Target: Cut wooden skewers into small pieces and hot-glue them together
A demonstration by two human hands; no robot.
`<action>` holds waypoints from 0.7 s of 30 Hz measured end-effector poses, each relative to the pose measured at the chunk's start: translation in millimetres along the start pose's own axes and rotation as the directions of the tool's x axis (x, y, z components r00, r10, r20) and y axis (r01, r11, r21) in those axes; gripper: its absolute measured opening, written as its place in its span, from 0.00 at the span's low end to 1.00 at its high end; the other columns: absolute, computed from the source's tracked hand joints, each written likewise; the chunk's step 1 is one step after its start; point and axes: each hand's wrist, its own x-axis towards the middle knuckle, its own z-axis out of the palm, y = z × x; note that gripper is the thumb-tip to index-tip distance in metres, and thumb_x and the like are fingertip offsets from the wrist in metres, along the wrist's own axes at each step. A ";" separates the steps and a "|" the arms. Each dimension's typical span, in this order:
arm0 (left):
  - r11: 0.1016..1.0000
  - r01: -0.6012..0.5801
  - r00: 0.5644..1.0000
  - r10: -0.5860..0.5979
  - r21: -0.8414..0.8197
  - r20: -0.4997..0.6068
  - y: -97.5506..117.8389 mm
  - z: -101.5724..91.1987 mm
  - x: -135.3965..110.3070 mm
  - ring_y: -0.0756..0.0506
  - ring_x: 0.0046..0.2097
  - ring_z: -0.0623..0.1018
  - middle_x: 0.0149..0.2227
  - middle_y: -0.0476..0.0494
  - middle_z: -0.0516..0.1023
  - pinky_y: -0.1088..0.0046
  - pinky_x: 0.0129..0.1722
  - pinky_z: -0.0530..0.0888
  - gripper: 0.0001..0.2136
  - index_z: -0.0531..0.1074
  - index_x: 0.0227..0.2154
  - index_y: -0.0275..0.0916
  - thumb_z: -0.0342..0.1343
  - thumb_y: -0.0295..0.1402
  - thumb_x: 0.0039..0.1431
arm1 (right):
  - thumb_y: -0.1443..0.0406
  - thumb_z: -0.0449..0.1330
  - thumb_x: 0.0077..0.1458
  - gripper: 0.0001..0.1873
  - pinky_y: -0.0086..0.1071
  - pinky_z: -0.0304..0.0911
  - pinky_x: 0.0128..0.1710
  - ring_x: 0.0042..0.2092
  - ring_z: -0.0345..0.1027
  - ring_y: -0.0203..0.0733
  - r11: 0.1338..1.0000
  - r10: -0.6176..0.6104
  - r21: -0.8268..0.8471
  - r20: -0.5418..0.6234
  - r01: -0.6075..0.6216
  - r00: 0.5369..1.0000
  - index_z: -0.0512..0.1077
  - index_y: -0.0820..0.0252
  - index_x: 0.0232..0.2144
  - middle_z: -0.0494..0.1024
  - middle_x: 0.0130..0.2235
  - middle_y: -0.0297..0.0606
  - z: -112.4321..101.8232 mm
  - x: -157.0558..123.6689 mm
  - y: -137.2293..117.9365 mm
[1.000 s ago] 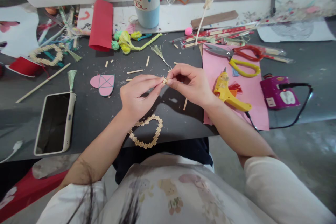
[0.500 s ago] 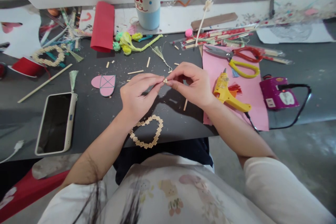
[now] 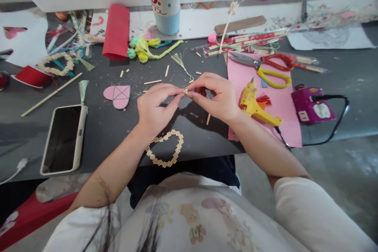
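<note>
My left hand (image 3: 155,106) and my right hand (image 3: 217,96) meet above the dark table (image 3: 118,126), fingertips pinched together on a tiny pale bead-like piece (image 3: 185,91). Both hands hover a little above the surface. Just below them, near the table's front edge, lies a heart-shaped ring of small pale pieces (image 3: 165,148). A pink heart cutout with drawn lines (image 3: 117,95) rests left of my left hand.
A yellow glue gun (image 3: 256,106) and red and yellow scissors (image 3: 265,67) lie on pink paper (image 3: 280,102) at right, beside a purple power strip (image 3: 311,106). A phone (image 3: 63,138) lies at left. A tall cup (image 3: 165,0), red folded paper (image 3: 116,31), sticks and straw scraps crowd the back.
</note>
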 end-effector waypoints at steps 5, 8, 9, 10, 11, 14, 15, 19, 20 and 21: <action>1.000 0.007 0.999 -0.008 0.015 0.037 -1.0 -0.8 -0.1 0.49 0.36 0.79 0.32 0.48 0.81 0.71 0.39 0.75 0.03 0.77 0.30 0.41 0.58 0.32 0.56 | 0.64 0.62 0.52 0.04 0.30 0.59 0.29 0.28 0.61 0.33 1.000 -0.005 0.012 0.018 0.005 1.000 0.75 0.59 0.30 0.72 0.27 0.34 0.4 -0.2 1.2; 1.000 -0.002 0.999 0.002 0.001 0.037 -0.8 -1.5 0.3 0.49 0.36 0.79 0.31 0.49 0.81 0.72 0.38 0.75 0.03 0.77 0.29 0.41 0.59 0.31 0.55 | 0.65 0.62 0.51 0.03 0.30 0.59 0.29 0.28 0.62 0.33 1.000 -0.010 0.017 0.021 0.009 1.000 0.75 0.60 0.30 0.72 0.26 0.34 0.7 -0.5 2.4; 1.000 -0.010 0.999 0.010 -0.008 0.034 -0.8 -1.5 0.4 0.49 0.36 0.79 0.31 0.49 0.81 0.72 0.38 0.75 0.03 0.77 0.29 0.41 0.59 0.30 0.55 | 0.65 0.62 0.51 0.03 0.30 0.59 0.29 0.28 0.62 0.33 1.000 -0.013 0.016 0.022 0.012 1.000 0.75 0.60 0.30 0.71 0.26 0.34 0.8 -0.6 2.7; 1.000 -0.019 0.999 0.020 -0.016 0.031 -1.0 -1.4 0.5 0.49 0.36 0.79 0.31 0.49 0.81 0.72 0.38 0.75 0.03 0.77 0.29 0.41 0.59 0.29 0.55 | 0.65 0.62 0.51 0.03 0.30 0.59 0.29 0.28 0.61 0.33 1.000 -0.017 0.014 0.022 0.016 1.000 0.75 0.60 0.30 0.71 0.26 0.34 0.9 -0.8 3.0; 0.999 -0.029 0.999 0.030 -0.024 0.027 -1.3 -1.3 0.5 0.49 0.36 0.79 0.31 0.49 0.81 0.73 0.38 0.75 0.02 0.77 0.30 0.40 0.59 0.29 0.54 | 0.65 0.62 0.51 0.03 0.30 0.59 0.29 0.28 0.61 0.33 1.000 -0.019 0.010 0.023 0.019 1.000 0.75 0.60 0.30 0.71 0.26 0.33 1.0 -0.9 3.2; 0.998 -0.047 0.999 0.047 -0.037 0.019 -2.6 -0.7 0.8 0.50 0.36 0.79 0.31 0.48 0.81 0.73 0.39 0.75 0.02 0.77 0.30 0.40 0.60 0.28 0.54 | 0.65 0.62 0.52 0.03 0.30 0.60 0.30 0.28 0.61 0.33 1.000 -0.016 -0.004 0.025 0.016 1.000 0.74 0.59 0.30 0.72 0.27 0.33 1.2 -0.8 3.1; 0.998 -0.046 0.999 0.047 -0.038 0.019 -3.0 -0.5 1.0 0.49 0.36 0.79 0.31 0.49 0.81 0.72 0.39 0.75 0.02 0.77 0.30 0.41 0.60 0.28 0.54 | 0.65 0.62 0.52 0.03 0.30 0.60 0.30 0.28 0.61 0.33 1.000 -0.016 -0.008 0.025 0.016 1.000 0.74 0.59 0.30 0.72 0.27 0.33 1.1 -0.6 2.9; 0.998 -0.045 0.999 0.045 -0.032 0.020 -3.9 -0.4 2.0 0.49 0.36 0.79 0.31 0.48 0.81 0.71 0.40 0.75 0.02 0.77 0.30 0.42 0.60 0.30 0.54 | 0.65 0.62 0.53 0.03 0.31 0.60 0.31 0.28 0.61 0.33 0.999 -0.036 -0.028 0.026 0.037 0.999 0.74 0.59 0.30 0.72 0.27 0.33 -0.1 0.5 2.3; 0.999 -0.041 0.999 0.042 -0.020 0.024 -4.0 -0.5 2.3 0.49 0.36 0.79 0.31 0.48 0.81 0.71 0.39 0.75 0.02 0.77 0.30 0.42 0.60 0.30 0.54 | 0.65 0.62 0.53 0.03 0.31 0.60 0.31 0.28 0.61 0.33 0.999 -0.038 -0.034 0.028 0.039 0.999 0.74 0.59 0.30 0.72 0.27 0.33 -0.5 0.6 2.3; 0.999 -0.039 0.999 0.039 -0.004 0.029 -4.1 -0.6 2.5 0.49 0.36 0.79 0.31 0.48 0.81 0.71 0.39 0.75 0.02 0.77 0.30 0.42 0.60 0.30 0.55 | 0.65 0.62 0.53 0.03 0.31 0.59 0.31 0.28 0.61 0.33 0.998 -0.038 -0.039 0.030 0.039 0.999 0.74 0.58 0.30 0.71 0.27 0.33 -0.8 0.7 2.4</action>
